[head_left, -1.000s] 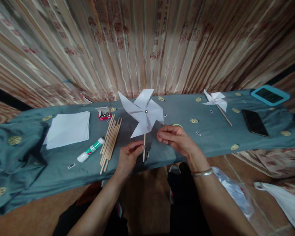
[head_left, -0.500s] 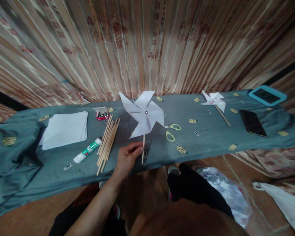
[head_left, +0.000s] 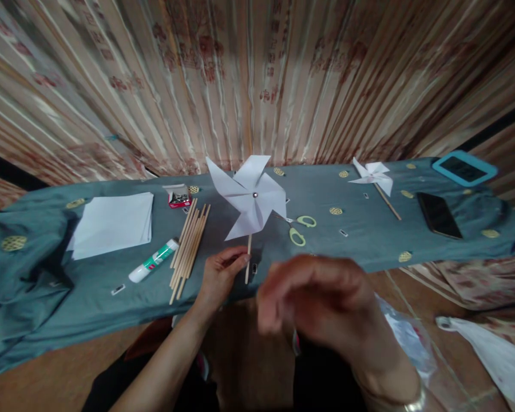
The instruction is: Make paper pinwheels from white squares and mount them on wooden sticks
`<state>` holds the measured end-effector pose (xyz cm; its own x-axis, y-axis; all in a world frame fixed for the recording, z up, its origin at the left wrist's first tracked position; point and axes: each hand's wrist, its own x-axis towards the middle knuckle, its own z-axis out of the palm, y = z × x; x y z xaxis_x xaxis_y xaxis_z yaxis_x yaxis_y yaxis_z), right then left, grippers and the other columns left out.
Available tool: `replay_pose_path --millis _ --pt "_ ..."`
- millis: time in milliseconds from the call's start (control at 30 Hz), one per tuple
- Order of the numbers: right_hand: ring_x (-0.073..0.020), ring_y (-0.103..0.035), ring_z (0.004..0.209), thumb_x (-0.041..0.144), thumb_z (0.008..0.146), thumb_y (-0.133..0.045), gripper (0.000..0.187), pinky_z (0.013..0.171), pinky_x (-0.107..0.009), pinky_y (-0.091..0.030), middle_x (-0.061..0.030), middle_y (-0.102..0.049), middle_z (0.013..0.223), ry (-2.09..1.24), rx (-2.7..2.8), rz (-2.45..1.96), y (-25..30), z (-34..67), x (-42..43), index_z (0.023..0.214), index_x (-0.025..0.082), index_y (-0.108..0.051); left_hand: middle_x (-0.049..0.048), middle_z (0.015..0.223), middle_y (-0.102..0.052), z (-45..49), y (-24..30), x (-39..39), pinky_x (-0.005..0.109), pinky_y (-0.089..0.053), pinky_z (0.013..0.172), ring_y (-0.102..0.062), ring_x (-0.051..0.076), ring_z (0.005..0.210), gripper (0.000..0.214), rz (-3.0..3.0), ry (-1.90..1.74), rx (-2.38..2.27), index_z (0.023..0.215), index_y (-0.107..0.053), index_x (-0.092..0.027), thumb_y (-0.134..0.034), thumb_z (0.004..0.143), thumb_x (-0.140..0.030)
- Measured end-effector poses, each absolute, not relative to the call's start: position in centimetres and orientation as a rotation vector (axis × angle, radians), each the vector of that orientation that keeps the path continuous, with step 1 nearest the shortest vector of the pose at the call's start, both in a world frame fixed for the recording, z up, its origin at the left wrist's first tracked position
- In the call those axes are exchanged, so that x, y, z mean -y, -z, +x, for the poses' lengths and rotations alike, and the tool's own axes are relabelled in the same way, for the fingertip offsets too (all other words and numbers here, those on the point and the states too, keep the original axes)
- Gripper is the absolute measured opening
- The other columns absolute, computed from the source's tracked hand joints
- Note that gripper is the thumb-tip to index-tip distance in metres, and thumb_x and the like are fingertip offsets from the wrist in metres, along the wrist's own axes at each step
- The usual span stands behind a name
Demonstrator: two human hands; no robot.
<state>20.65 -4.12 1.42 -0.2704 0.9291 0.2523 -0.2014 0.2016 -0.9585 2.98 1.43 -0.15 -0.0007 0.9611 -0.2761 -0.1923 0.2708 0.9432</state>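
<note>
My left hand (head_left: 221, 272) pinches the wooden stick of a white paper pinwheel (head_left: 249, 197) and holds it upright over the near edge of the cloth-covered table (head_left: 360, 246). A silver pin sits at the pinwheel's centre. My right hand (head_left: 317, 303) is raised close to the camera, below and right of the pinwheel, smeared by motion; its fingers look loosely curled and I cannot make out anything in them. A metal bangle circles that wrist.
On the table lie a stack of white paper (head_left: 111, 223), a glue stick (head_left: 152, 262), a bundle of wooden sticks (head_left: 189, 246), a small red box of pins (head_left: 179, 197), green scissors (head_left: 298, 228), a second pinwheel (head_left: 375, 176), a black phone (head_left: 438, 214) and a blue-framed tablet (head_left: 464, 167). Plastic bags lie on the floor at right.
My right hand left the pinwheel's blade, dropped out of view, and now sweeps back up in front of the camera. The left hand keeps the pinwheel upright, almost unmoved.
</note>
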Motion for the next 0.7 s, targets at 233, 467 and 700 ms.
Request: replay_pose_path --millis 233,467,700 --pt "-0.0167 -0.064 0.075 0.036 0.076 -0.071 0.025 0.074 -0.031 -0.050 -0.0038 -0.073 0.083 -0.634 1.160 -1.363 -3.7 23.3 -4.6 0.093 0.018 -0.074 0.0007 0.068 -0.073 2.7 0.0 -1.1 0.024 -0.048 0.066 -0.061 0.013 0.063 0.020 0.908 -1.073 -1.221 0.071 -0.077 -0.019 -0.080 0.054 -0.030" --pt "-0.0113 -0.052 0.055 0.043 0.064 -0.076 0.026 0.057 -0.026 -0.040 0.0012 -0.066 0.062 -0.886 1.113 -1.380 -1.6 23.8 -5.3 0.072 0.019 -0.075 0.0012 0.068 -0.073 2.6 0.4 -1.0 0.024 -0.048 0.064 -0.061 0.013 0.063 0.021 0.929 -1.076 -1.192 0.072 -0.077 -0.019 -0.081 0.056 -0.031" --pt "-0.0078 -0.043 0.052 0.044 0.052 -0.085 0.030 0.052 -0.023 -0.032 0.0038 -0.058 0.055 -1.221 1.004 -1.313 -2.5 21.9 -4.5 0.058 0.019 -0.069 0.0025 0.071 -0.073 2.5 0.7 -1.2 0.026 -0.050 0.067 -0.062 0.015 0.066 0.024 0.921 -1.102 -1.191 0.073 -0.077 -0.018 -0.082 0.055 -0.033"
